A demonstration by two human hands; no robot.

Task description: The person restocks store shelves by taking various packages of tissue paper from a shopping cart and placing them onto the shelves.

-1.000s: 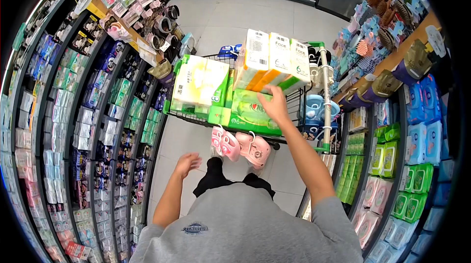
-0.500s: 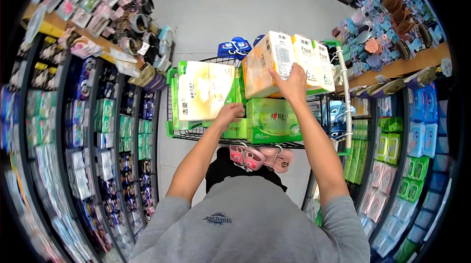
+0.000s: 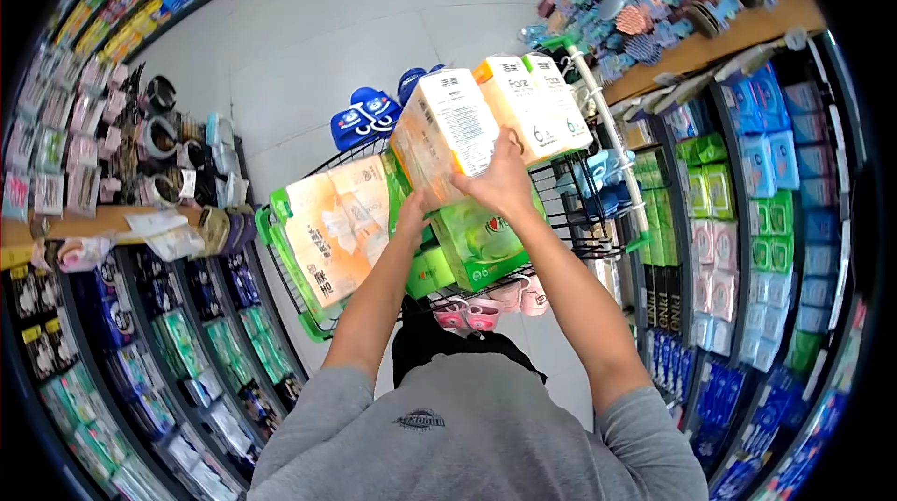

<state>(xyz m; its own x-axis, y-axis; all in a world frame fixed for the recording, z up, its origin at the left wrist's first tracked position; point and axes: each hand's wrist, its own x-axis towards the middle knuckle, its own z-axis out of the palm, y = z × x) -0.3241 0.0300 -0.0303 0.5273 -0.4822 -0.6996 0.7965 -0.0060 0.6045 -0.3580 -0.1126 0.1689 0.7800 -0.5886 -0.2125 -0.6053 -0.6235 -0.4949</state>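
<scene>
A black wire shopping cart (image 3: 598,241) with green corners stands before me, loaded with tissue packs. My right hand (image 3: 500,181) grips the near right edge of a white-and-orange tissue pack (image 3: 458,118), which is tilted in the cart. Against the lower left side of that pack, my left hand (image 3: 409,221) presses with its fingers partly hidden. Two more white packs marked "Face" (image 3: 533,104) stand to its right. A green tissue pack (image 3: 481,244) sits below my right hand. On the left lies a wide pack with an orange flower print (image 3: 341,225).
Blue slippers (image 3: 366,118) hang at the cart's far side, pink slippers (image 3: 467,314) at its near side. Shelves of packaged goods (image 3: 173,342) line the left, with wipes packs (image 3: 771,291) on the right. Hairbrushes (image 3: 635,20) hang at upper right. Pale floor tiles (image 3: 318,34) extend ahead.
My left hand has moved right and up, onto the side of the white-and-orange pack. My right hand has slid down toward its near right edge. The view has turned, so the cart appears tilted.
</scene>
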